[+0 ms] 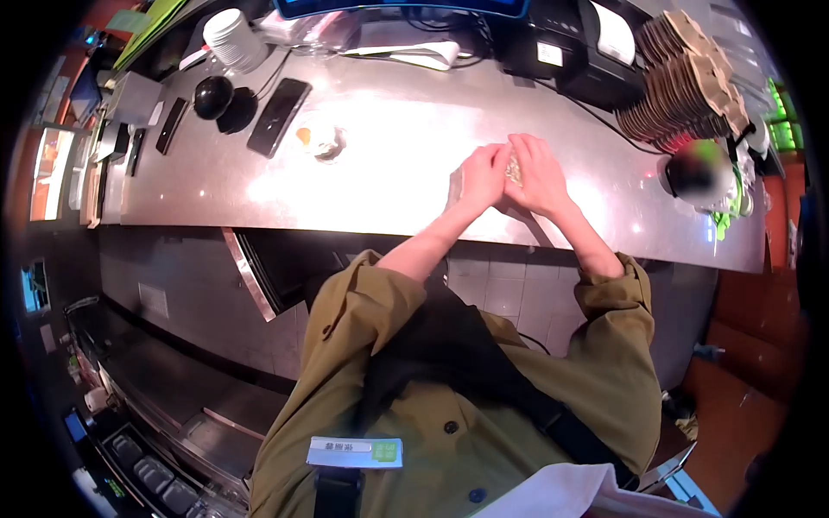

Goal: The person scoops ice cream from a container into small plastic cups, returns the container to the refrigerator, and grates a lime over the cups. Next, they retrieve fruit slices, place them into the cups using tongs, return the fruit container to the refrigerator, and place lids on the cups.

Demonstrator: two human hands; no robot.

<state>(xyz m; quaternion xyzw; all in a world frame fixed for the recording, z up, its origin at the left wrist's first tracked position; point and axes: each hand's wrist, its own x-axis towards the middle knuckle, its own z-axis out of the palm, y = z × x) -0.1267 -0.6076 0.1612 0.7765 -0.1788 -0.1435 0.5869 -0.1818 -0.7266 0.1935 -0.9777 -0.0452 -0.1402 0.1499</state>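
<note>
My left hand point(484, 177) and my right hand point(537, 176) are close together over the steel counter point(397, 147), right of its middle. Both are curled around a small, pale, speckled thing point(515, 167), of which only a strip shows between the fingers. Its kind cannot be made out, since my hands cover most of it. Farther left, a small clear crumpled-looking item point(325, 142) with an orange spot lies in the bright glare.
A phone point(279, 117), a round black object point(213, 97) and stacked white cups point(234, 41) occupy the left side. At the back right are a black printer point(587, 52) and stacked cardboard carriers point(686, 82). A dark cable runs along the back. The counter's front edge lies below my wrists.
</note>
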